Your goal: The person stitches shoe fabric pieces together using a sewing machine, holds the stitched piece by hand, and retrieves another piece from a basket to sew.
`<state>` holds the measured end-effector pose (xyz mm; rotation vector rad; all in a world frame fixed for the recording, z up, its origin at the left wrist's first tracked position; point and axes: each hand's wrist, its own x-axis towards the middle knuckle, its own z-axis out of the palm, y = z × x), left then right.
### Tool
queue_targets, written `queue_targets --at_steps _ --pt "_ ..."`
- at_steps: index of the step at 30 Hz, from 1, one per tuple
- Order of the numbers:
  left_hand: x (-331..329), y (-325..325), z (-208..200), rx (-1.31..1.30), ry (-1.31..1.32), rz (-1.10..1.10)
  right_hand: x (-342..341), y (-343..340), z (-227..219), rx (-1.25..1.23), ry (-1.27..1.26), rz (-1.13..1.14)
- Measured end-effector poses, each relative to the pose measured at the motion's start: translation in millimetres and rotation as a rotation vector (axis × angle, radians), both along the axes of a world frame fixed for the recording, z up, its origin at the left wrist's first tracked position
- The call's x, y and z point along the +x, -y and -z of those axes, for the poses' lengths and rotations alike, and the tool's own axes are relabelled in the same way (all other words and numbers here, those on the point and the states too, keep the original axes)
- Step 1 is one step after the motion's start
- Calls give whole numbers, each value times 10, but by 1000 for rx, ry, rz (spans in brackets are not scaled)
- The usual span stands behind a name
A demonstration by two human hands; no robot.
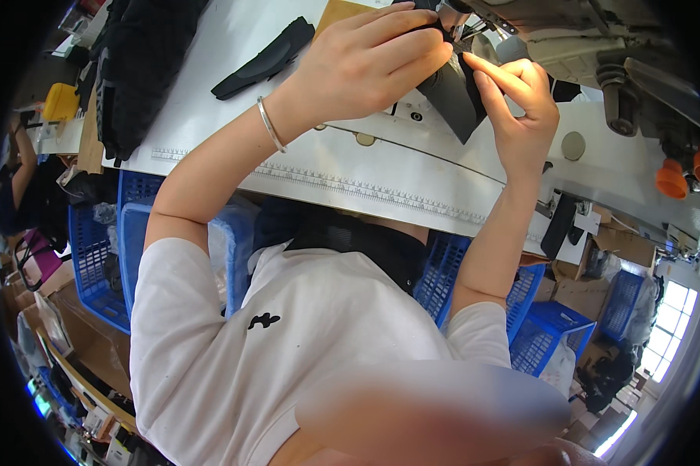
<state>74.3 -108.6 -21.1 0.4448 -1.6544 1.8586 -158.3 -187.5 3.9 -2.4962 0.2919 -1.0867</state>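
Note:
A dark grey-black fabric piece point(456, 99) lies under the needle area of a sewing machine point(575, 39), one pointed corner hanging toward me over the white table. My left hand point(369, 66), with a silver bangle at the wrist, is closed on the fabric's left side near the needle, its fingertips pressed together. At the right edge of the same piece, my right hand point(521, 101) pinches the fabric between thumb and forefinger. The machine's needle and presser foot are partly hidden by fingers and cloth. Left of my left hand lies a separate black curved fabric piece point(264, 60).
A heap of black fabric point(144, 66) covers the table's left end. A printed ruler strip point(327, 185) runs along the near edge of the table point(412, 175). Blue plastic crates point(94, 264) stand below. Orange cups point(671, 179) sit far right. Another person's arm point(24, 167) shows at far left.

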Motion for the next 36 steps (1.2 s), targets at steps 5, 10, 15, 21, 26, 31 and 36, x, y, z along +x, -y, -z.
queue_targets --at_steps 5,10,15,21,26,31,36 --pt "-74 -266 13 460 -299 -106 24 -41 -20 -23 -11 28" --pt "96 -123 169 215 -70 -42 28 -167 9 -4 -25 113" --pt "-171 -564 -183 1007 -597 56 24 -243 106 -112 50 192" --pt "-224 -704 -128 978 -843 125 -41 -392 326 -349 68 296" --pt "-485 -591 70 748 -743 -4 -62 -147 406 -366 71 319" --pt "-806 -624 192 668 -878 -120 50 168 241 -233 145 85" --pt "-965 -532 286 539 -882 -185 83 364 230 -181 140 -33"
